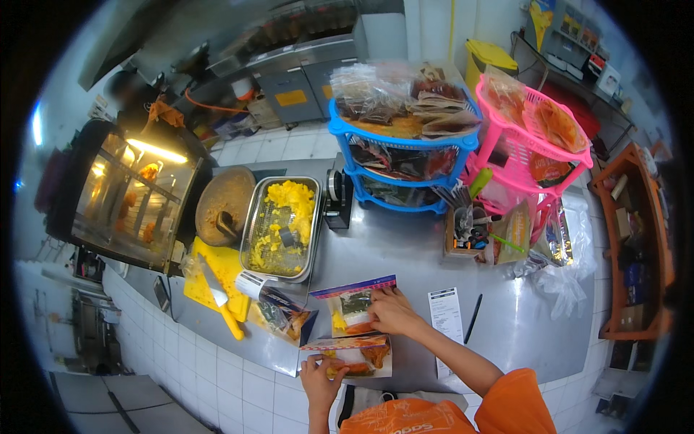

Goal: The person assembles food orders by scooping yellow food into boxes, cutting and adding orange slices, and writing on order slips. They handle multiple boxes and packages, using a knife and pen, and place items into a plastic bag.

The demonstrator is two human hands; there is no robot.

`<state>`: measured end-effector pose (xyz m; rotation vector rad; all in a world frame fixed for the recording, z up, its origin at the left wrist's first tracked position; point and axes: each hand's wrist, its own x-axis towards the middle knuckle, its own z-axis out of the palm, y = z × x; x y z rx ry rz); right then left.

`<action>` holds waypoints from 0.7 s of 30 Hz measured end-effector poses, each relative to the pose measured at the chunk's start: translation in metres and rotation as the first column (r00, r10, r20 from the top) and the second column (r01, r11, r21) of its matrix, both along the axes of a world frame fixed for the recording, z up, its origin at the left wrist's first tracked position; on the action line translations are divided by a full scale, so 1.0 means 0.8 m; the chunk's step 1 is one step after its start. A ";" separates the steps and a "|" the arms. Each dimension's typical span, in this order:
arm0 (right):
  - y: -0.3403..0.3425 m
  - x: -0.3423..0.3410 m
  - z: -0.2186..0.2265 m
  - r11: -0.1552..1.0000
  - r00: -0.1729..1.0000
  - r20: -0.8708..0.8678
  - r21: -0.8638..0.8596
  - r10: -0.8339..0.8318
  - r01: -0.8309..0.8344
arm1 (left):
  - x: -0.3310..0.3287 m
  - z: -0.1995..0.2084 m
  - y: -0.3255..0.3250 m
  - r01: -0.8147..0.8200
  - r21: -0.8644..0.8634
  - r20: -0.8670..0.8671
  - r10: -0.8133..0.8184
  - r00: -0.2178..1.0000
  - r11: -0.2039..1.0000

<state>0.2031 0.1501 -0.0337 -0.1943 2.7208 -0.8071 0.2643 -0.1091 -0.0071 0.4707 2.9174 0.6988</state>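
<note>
Two clear-fronted food packets lie side by side near the table's front edge. In the far packet [353, 307] are white rice with a dark green topping, yellow bits and an orange piece. My right hand [392, 312] grips its right side with bent fingers. The near packet [377, 356] holds white rice, a browned fried piece and an orange strip. At its left end my left hand [319, 380] is closed, thumb and fingers pinching the edge by the orange strip. A third filled packet [283, 318] lies to the left, with a patterned flap.
A steel tray [316, 239] with yellow scrambled egg stands behind, beside a round brown pan [224, 189]. A knife [217, 289] rests on a yellow cutting board [206, 260]. Blue rack [405, 170], pink rack [531, 137], receipt [446, 318], pen [473, 318] and lit display warmer [130, 199] surround these.
</note>
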 end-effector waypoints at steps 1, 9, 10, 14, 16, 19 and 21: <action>-0.003 -0.002 0.001 1.000 1.000 -0.013 -0.012 -0.013 0.013 | 0.000 0.000 0.000 -0.005 -0.001 0.004 0.005 1.000 1.000; -0.031 -0.008 0.010 0.995 0.999 -0.035 0.103 -0.012 0.015 | 0.003 0.002 -0.005 -0.041 0.045 0.004 0.041 0.999 0.998; -0.032 -0.008 0.008 0.994 0.999 -0.043 0.112 -0.004 0.009 | 0.004 0.002 -0.006 -0.047 0.050 0.003 0.047 0.999 0.998; -0.033 -0.009 -0.003 0.995 1.000 -0.024 0.097 0.012 -0.010 | 0.010 0.001 -0.011 -0.044 0.078 -0.042 0.047 0.998 0.996; -0.034 -0.009 -0.004 0.995 1.000 -0.025 0.094 -0.010 0.012 | 0.013 -0.002 -0.015 -0.044 0.089 -0.045 0.048 0.998 0.995; -0.041 -0.006 0.004 0.983 0.987 -0.124 0.143 -0.098 0.116 | 0.018 -0.008 -0.017 -0.097 0.112 -0.070 0.106 0.992 0.989; -0.046 0.000 0.012 0.958 0.953 -0.234 0.166 -0.193 0.234 | 0.020 -0.013 -0.014 -0.169 0.122 -0.070 0.179 0.981 0.978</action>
